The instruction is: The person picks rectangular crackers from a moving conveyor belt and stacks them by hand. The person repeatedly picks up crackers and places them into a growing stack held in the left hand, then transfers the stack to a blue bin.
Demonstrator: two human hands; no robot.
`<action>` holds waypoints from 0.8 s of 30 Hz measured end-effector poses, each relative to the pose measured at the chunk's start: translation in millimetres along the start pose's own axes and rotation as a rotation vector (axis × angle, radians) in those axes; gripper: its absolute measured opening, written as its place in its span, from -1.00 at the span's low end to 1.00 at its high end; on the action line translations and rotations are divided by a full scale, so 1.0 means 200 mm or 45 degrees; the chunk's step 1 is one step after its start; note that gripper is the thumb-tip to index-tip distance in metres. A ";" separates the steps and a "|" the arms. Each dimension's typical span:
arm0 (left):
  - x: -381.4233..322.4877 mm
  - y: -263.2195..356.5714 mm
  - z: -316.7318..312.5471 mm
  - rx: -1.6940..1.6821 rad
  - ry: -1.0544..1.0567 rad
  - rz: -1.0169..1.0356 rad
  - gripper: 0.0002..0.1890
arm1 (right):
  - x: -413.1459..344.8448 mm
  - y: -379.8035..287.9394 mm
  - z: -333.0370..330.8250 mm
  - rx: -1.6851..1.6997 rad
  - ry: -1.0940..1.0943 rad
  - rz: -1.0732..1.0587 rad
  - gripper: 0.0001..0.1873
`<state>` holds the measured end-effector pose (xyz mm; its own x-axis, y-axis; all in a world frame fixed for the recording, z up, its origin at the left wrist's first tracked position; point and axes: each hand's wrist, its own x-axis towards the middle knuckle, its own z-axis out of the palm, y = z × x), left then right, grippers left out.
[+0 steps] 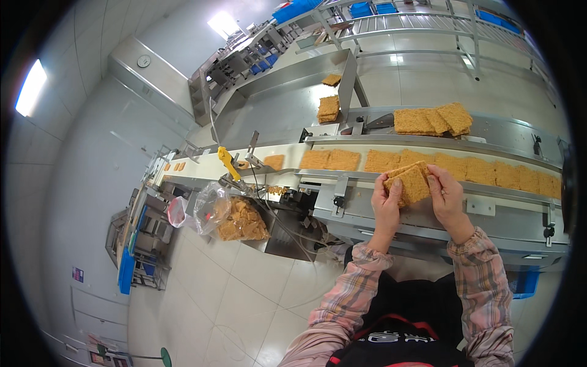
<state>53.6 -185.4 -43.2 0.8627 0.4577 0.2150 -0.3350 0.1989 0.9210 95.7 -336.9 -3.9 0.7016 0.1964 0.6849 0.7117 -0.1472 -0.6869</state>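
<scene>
My left hand (385, 208) and my right hand (448, 196) hold a small stack of square, golden, crisp-looking slabs (411, 185) between them, over the near rail of a conveyor. Behind the stack, a row of similar slabs (479, 171) lies end to end on the pale conveyor belt (293, 150), some overlapping. Across the belt, more slabs (419, 121) lie piled on a steel ledge. A smaller pile (328, 108) sits at the right end of a steel tray (275, 103). The undersides of the held slabs are hidden.
Metal guide rails (330, 173) edge the belt. At left, a yellow-handled device (228, 163) stands over it. Below hangs a clear plastic bag of broken pieces (242, 220), with cables (293, 234) beside it. A roller rack (412, 20) stands beyond; a blue bin (525, 283) is low at right.
</scene>
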 end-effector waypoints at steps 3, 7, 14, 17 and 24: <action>0.00 0.00 -0.01 -0.076 0.010 -0.001 -0.62 | -0.01 0.00 0.00 0.021 -0.024 0.035 -0.79; 0.01 -0.02 -0.04 -0.415 0.004 -0.056 -0.69 | 0.00 0.01 -0.01 0.048 -0.034 0.038 -0.78; 0.03 -0.07 -0.07 -0.689 0.150 0.013 -0.72 | 0.02 0.12 0.00 -0.872 -0.119 -0.261 -0.72; 0.03 -0.08 -0.06 -0.606 0.076 -0.035 -0.72 | 0.01 0.15 0.01 -1.153 -0.255 -0.100 -0.71; 0.02 -0.05 -0.04 -0.535 0.111 -0.020 -0.71 | 0.02 0.13 -0.02 -1.113 -0.087 -0.193 -0.72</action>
<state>57.2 -179.1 -53.2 0.8399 0.5196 0.1570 -0.4627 0.5341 0.7076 116.9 -343.2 -17.8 0.6142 0.3273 0.7181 0.5878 -0.7969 -0.1395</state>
